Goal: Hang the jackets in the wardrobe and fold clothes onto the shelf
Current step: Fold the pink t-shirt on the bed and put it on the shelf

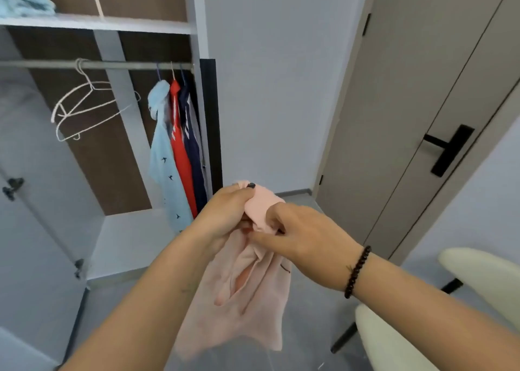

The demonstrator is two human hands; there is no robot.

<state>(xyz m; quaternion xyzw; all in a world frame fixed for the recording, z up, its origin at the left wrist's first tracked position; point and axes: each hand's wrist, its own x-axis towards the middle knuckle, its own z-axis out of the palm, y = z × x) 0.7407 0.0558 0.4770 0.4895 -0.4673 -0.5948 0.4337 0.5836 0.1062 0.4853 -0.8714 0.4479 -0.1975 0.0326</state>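
Both hands hold a pale pink garment point(247, 300) in front of the open wardrobe point(197, 95), at about waist height of the view.

Left hand point(225, 216): fingers curled over the bunched top of the garment, thumb side up; a dark-painted nail shows at the top of the bundle. Firm grip.

Right hand point(304, 235): thumb and forefinger pinch a fold of the same bunched top, just beside the left hand; the other fingers are curled under and partly hidden. A dark bead bracelet point(357, 272) sits on the right wrist.

The rest of the garment hangs loose below the hands, with folds and an opening visible, clear of the floor point(309, 328) as far as can be told.

Wardrobe: a rail point(42, 64) runs across below a shelf point(112, 24). Empty white wire hangers point(84, 109) hang near the middle of the rail. At the right end hang three clothes side by side: a light blue shirt point(164, 168), a red one point(183, 159), a navy one point(195, 156). A light blue folded cloth point(22, 2) lies on the shelf, upper left.

To the right: a grey door point(408, 117) with a black handle point(450, 151), shut. A cream chair point(484, 275) stands at lower right.
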